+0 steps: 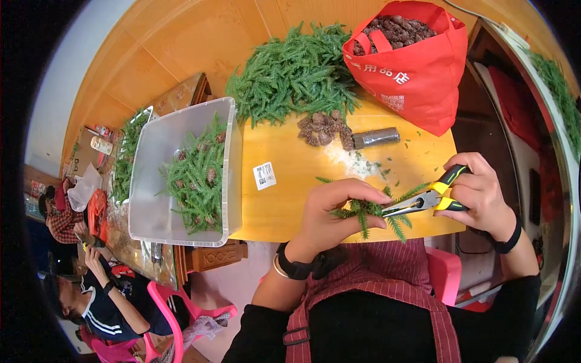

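Observation:
My left hand (340, 210) is closed on a green artificial pine sprig (397, 225), with thumb and fingers pinching its middle. Yellow-and-black long-nose pliers (417, 202) are in my right hand (483, 198), its fingers wrapped round the handles. The tips of the jaws reach into the sprig beside my left fingertips; what they bite on is hidden by needles. Just beyond my hands lie white crumbs (354, 162) with green bits, several brown pine cones (321, 127) and a dark bundle in clear wrap (376, 138).
A pile of green sprigs (290, 75) covers the table's far side, beside a red bag (411, 72) full of cones. At left stands a clear plastic bin (181, 236) holding sprigs with cones. A white label (264, 175) lies near it. Two people (115, 290) sit at another table.

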Action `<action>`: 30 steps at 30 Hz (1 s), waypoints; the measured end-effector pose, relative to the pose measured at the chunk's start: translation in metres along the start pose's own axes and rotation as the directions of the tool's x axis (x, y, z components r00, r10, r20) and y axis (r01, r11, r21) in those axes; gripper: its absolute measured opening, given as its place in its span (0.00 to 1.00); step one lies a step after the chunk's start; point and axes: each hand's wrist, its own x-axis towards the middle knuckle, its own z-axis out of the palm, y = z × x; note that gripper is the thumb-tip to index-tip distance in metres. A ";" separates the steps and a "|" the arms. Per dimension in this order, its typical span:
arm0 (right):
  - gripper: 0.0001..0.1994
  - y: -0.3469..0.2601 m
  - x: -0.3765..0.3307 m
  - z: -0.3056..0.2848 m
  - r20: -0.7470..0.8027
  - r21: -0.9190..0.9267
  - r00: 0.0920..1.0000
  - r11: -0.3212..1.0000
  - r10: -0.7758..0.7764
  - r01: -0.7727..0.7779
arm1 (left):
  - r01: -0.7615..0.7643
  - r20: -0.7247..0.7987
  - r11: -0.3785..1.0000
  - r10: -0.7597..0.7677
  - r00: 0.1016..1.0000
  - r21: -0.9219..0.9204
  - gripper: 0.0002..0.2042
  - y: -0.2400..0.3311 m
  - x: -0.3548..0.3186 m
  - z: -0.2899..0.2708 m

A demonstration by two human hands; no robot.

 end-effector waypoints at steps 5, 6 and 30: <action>0.18 0.000 -0.001 0.002 -0.012 -0.004 1.000 1.000 0.008 -0.008 | 0.095 -0.009 0.995 -0.096 0.995 -0.043 0.15 0.000 -0.002 0.001; 0.18 0.000 -0.001 0.003 -0.020 0.001 1.000 1.000 0.012 -0.012 | 0.099 -0.009 0.993 -0.100 0.995 -0.066 0.14 0.000 -0.002 0.001; 0.18 -0.010 -0.012 0.004 0.199 0.311 0.944 0.897 0.262 -0.314 | 0.282 -0.090 0.888 -0.335 0.938 -0.362 0.13 0.003 -0.008 0.006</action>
